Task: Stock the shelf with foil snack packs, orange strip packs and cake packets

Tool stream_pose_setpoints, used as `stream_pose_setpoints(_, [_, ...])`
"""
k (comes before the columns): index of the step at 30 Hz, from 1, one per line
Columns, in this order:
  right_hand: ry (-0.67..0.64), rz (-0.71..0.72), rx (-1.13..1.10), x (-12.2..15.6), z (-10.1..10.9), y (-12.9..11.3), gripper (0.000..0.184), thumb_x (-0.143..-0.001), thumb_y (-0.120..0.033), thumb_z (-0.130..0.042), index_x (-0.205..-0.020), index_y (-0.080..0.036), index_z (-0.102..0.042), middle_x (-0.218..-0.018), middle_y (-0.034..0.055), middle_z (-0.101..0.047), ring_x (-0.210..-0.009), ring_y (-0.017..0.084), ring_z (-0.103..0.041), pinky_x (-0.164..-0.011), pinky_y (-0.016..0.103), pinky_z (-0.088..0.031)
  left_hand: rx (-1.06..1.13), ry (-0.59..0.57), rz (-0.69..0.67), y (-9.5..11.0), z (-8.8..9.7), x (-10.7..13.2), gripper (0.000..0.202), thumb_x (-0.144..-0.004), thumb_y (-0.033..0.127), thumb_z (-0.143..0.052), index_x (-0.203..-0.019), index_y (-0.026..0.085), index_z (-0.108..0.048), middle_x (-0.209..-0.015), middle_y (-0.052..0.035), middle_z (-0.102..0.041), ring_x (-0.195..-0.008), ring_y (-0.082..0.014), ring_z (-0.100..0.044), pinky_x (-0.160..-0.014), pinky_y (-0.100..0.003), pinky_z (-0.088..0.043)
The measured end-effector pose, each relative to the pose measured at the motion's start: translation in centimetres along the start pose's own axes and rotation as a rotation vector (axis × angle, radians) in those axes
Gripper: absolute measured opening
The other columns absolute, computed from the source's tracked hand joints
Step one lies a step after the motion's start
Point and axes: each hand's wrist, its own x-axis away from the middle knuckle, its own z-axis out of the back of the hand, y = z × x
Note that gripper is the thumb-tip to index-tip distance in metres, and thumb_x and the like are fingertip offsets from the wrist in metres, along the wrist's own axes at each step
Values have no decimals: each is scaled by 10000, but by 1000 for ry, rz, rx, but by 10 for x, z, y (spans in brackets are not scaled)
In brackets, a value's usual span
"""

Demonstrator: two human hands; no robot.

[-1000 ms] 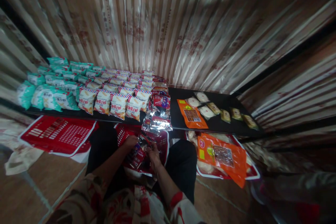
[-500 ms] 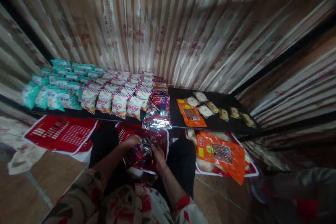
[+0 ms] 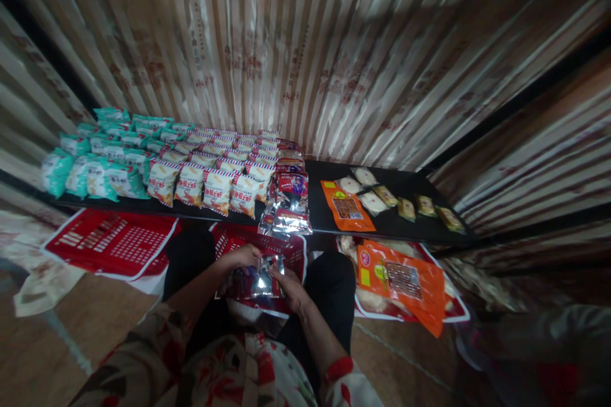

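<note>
Over a red basket [image 3: 298, 254] between my knees, both hands grip shiny snack packets [image 3: 261, 283] in silver and dark red. My left hand [image 3: 244, 257] is closed on their left side, and my right hand [image 3: 287, 286] pinches the right side. How many packets I hold is hard to tell. Just beyond, at the edge of a black shelf [image 3: 315, 216], lie stacked red-and-silver packets [image 3: 291, 194] of a similar look.
Rows of white-and-orange snack bags [image 3: 217, 191] and teal bags [image 3: 100, 178] fill the shelf's left. An orange packet [image 3: 348, 206], round white packs [image 3: 365, 176] and small yellow packs [image 3: 407, 208] lie right. Red baskets [image 3: 119, 245] flank my legs; orange packets [image 3: 405, 280] top the right one.
The packets in my hands have turned so that more silver faces up. My right hand has shifted slightly, and my left stays at about the same place.
</note>
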Motion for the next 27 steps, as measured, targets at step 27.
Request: stream_pose_setpoints(27, [23,106,50,38,-34,-24,404,-478,-462,-791,-694,-149,-655,-618,18,-680,-583,171,-638,-608,276,-500,-413,767,-438,-7,-17,63,271,-790,278,-480,-1014,187,-602,-1147,-76,-575,-1094,-208,-517,-960,-343,-408])
